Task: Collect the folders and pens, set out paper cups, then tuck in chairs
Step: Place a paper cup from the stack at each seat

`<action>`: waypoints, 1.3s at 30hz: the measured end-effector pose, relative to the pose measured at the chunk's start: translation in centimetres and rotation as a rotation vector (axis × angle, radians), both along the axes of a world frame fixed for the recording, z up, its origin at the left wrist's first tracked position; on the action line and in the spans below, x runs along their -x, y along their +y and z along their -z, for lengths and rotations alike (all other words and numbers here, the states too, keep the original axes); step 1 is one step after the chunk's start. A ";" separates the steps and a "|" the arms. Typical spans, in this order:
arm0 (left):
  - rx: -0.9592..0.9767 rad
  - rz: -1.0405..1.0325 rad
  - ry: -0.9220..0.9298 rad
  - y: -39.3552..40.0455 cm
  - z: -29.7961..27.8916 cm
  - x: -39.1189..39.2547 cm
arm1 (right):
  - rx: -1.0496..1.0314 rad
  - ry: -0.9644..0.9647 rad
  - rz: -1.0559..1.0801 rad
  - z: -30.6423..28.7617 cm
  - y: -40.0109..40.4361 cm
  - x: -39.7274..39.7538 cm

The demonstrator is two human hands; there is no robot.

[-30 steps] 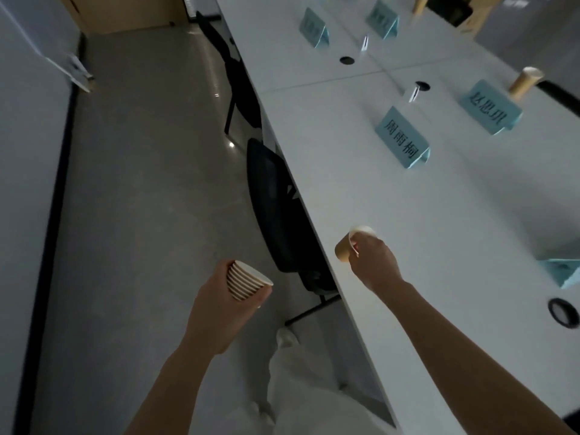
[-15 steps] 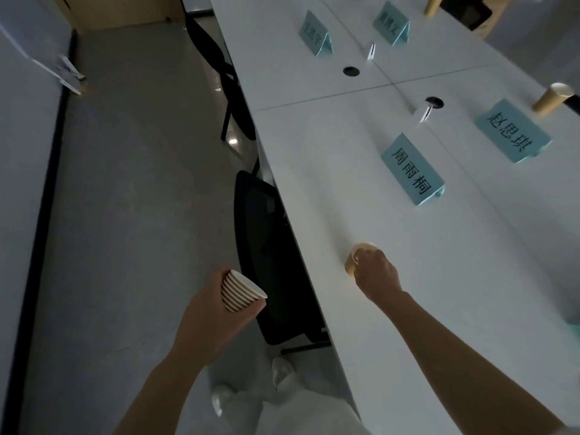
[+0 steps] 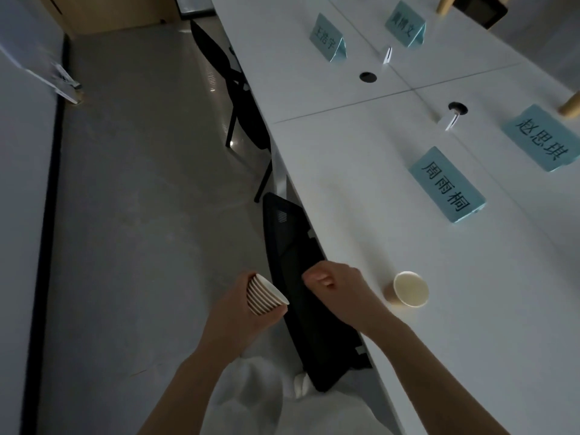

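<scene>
With one paper cup [image 3: 410,289] set upright on the worktop [image 3: 361,189], our left hand [image 3: 238,304] gripped the cup stack [image 3: 263,295], our right hand [image 3: 337,287] hung empty with fingers curled, and further place settings remained.

Arms: both forearms bare to the frame edge, no sleeve visible.
Left hand [image 3: 232,312]: bare, no glove, ring or watch to be seen.
Right hand [image 3: 337,290]: bare, wrist unadorned.
Trousers [image 3: 251,400]: white or very pale, loose, creased cloth, below both hands.
Shoe [image 3: 302,384]: pale toe, below the right hand.
</scene>
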State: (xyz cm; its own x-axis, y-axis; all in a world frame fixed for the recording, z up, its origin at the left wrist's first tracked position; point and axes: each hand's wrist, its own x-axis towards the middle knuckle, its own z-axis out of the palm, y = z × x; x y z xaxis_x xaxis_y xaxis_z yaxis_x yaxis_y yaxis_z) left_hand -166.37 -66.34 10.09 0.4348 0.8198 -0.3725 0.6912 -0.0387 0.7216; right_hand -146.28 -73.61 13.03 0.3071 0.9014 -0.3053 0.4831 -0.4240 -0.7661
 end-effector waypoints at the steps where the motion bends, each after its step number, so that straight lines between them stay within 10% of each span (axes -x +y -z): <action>1: -0.001 0.010 0.010 0.8 0.0 0.3 | 0.013 0.057 -0.048 -0.5 1.2 1.3; 18: -0.047 0.214 0.027 23.7 -0.7 7.8 | 0.093 0.049 -0.155 -1.7 23.9 12.6; 39: -0.038 0.059 -0.066 55.1 -2.0 -5.7 | 0.014 0.092 0.142 -2.4 54.4 -6.7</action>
State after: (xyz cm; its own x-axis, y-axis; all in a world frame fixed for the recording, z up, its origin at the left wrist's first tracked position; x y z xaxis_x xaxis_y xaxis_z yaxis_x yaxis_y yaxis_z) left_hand -160.66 -11.27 12.09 0.5053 0.8050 -0.3108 0.6378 -0.1058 0.7629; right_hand -139.60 -19.19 15.44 0.4011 0.8464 -0.3503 0.3454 -0.4939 -0.7980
